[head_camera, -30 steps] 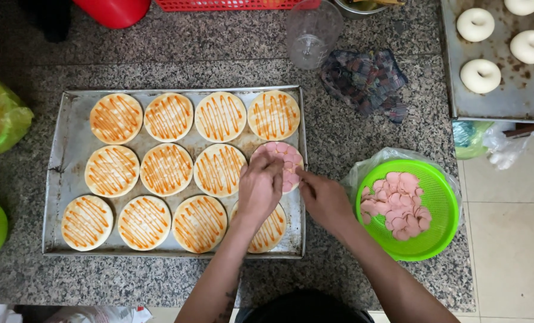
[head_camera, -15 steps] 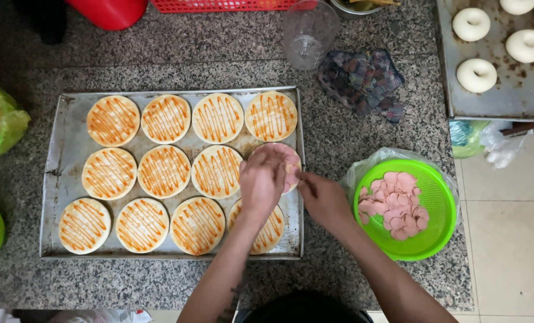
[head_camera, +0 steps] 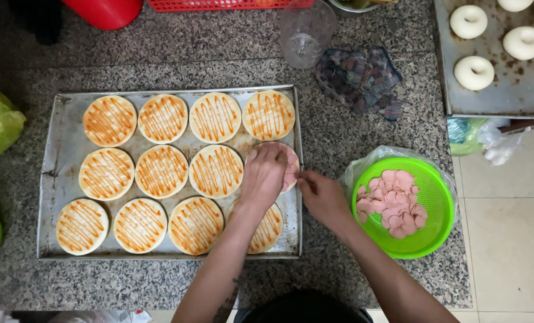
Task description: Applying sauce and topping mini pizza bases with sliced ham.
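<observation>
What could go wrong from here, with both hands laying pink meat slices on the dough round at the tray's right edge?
The topped round sits against the rim of the metal tray, so a slice pushed by the right hand might slide over onto the granite counter. The left hand and forearm cross the sauced round below and could smear its orange drizzle. The green basket of slices stands near the counter's right edge; a nudge might tip it.

Sauced rounds (head_camera: 161, 171) lie on the tray (head_camera: 57, 179); a basket (head_camera: 443, 197) of what seem meat slices (head_camera: 392, 203) sits right.
</observation>
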